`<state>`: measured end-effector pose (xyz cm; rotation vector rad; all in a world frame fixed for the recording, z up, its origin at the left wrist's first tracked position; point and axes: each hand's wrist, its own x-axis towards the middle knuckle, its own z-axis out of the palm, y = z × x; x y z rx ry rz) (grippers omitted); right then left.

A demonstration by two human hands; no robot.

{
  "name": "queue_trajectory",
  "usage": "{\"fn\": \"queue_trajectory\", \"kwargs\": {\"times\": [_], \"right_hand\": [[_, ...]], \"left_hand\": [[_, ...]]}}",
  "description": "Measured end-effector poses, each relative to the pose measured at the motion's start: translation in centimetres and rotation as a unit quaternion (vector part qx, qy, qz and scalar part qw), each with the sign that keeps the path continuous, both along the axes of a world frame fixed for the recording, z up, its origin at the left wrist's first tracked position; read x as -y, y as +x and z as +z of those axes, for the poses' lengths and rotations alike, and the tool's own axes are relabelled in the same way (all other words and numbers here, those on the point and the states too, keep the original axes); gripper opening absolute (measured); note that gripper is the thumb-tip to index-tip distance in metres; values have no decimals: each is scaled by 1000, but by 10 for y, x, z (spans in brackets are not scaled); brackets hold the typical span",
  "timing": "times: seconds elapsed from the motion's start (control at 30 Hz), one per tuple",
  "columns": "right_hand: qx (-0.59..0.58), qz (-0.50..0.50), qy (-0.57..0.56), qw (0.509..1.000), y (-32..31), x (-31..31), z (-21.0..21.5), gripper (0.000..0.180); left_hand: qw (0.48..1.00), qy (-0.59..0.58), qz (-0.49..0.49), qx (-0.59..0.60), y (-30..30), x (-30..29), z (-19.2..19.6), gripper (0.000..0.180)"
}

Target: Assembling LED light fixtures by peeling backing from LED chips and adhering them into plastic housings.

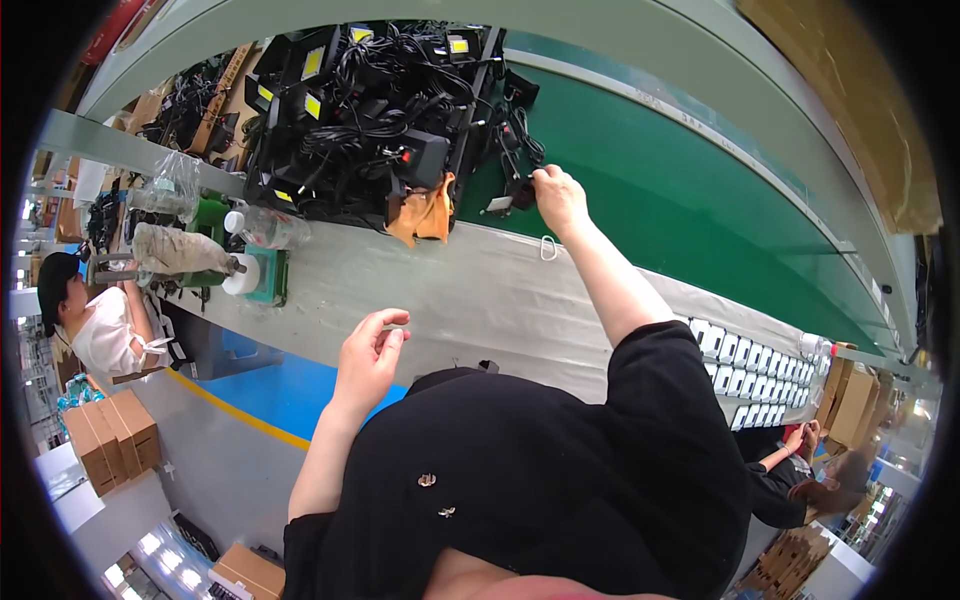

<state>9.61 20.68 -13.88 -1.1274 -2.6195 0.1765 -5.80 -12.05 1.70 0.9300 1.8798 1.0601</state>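
Observation:
My right hand [561, 203] reaches out over the far side of the bench, its fingers closed at the edge of a small black corded piece [522, 190]. Black cables [512, 140] run up from that piece along the side of a heaped bin. Loosely curled in front of my body, my left hand [370, 362] holds nothing, its thumb and fingers slightly apart. Black lamps [425, 155] with yellow panels and coiled cables fill the dark bin. An orange-tan cloth [424, 212] hangs over the bin's near corner.
A white loop [548, 248] lies by the green belt [640, 190]. Plastic bottles [270, 228] stand left on the grey bench cover [400, 275]. Rows of white parts [750, 370] sit at right. A grey beam [560, 20] crosses overhead. People work at far left and lower right.

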Motion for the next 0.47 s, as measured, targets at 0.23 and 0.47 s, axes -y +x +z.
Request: {"fn": "queue_trajectory", "kwargs": {"times": [0.23,0.47], "right_hand": [[-285,-63,-468,834,64,71,128,23],[-252,-6,-433,865,103,146,213,20]], "left_hand": [[993,91,-39,64,26,-24,17,29],[917,46,-108,381,73,-75,71,56]]}}
